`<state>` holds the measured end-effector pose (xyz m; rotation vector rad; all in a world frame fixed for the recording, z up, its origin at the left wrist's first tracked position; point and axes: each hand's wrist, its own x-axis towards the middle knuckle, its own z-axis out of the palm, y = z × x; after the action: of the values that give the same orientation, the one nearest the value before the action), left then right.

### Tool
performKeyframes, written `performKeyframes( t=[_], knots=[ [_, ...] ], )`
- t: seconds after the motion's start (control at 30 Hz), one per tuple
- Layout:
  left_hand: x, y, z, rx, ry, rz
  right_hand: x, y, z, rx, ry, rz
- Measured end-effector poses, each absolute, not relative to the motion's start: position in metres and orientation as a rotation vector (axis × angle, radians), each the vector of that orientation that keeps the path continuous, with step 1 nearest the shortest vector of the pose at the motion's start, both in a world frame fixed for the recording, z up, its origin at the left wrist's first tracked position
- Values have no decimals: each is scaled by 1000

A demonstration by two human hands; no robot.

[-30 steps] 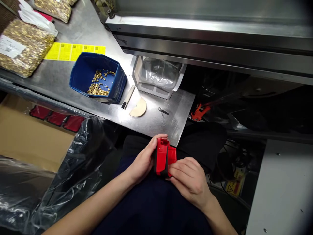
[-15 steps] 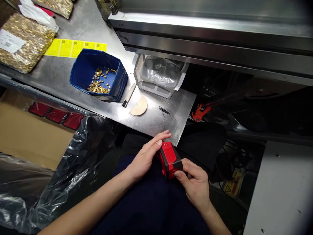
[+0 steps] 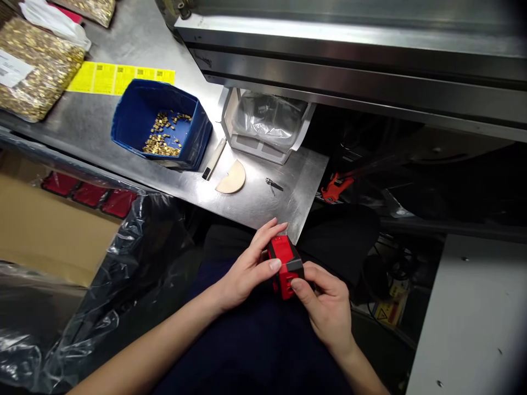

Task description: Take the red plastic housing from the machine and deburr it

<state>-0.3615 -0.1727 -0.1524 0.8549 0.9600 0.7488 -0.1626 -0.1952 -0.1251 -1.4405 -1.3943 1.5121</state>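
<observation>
Gripping red block [image 3: 285,264], both hands; yellow labels [image 3: 119,78] unreadable.

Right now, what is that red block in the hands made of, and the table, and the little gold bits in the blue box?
The red block looks like matte moulded plastic with a black band. The table seems to be brushed steel: grey, scuffed, with dull reflections. The gold bits glint yellow like brass, though that is a guess. The blue box looks like plastic.
</observation>
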Motion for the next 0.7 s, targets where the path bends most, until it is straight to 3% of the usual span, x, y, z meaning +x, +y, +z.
performKeyframes(
  t=[0.47, 0.7],
  knots=[
    [-349, -169, -145, 786, 1174, 792, -173, -203, -129, -1508, -1518, 1508],
    [-363, -173, -152, 830, 955, 747, -173, -198, -126, -1549, -1324, 1628]
  ],
)
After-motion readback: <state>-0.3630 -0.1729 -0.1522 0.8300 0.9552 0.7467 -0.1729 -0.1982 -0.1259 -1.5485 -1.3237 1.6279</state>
